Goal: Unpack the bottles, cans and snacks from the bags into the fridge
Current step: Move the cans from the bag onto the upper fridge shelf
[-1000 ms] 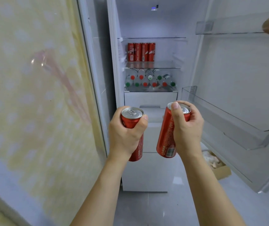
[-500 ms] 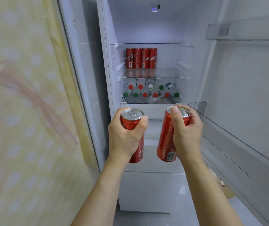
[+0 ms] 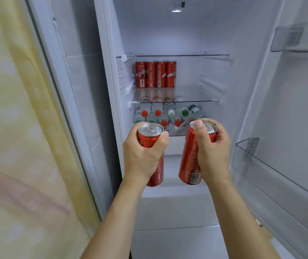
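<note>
An open white fridge [image 3: 168, 34] now fills more of the view than a moment ago, so the person has stepped closer, ready to load. Its smooth glass shelf [image 3: 186, 94] carries four slim red cans [image 3: 156, 74] standing in a row at the left; below, clear plastic bottles [image 3: 168, 114] lie stacked, caps outward. The left hand [image 3: 143, 156] wraps a glossy red can [image 3: 150, 134]; the right hand [image 3: 212, 152] grips another red can [image 3: 190, 161], both upright before the shelves.
</note>
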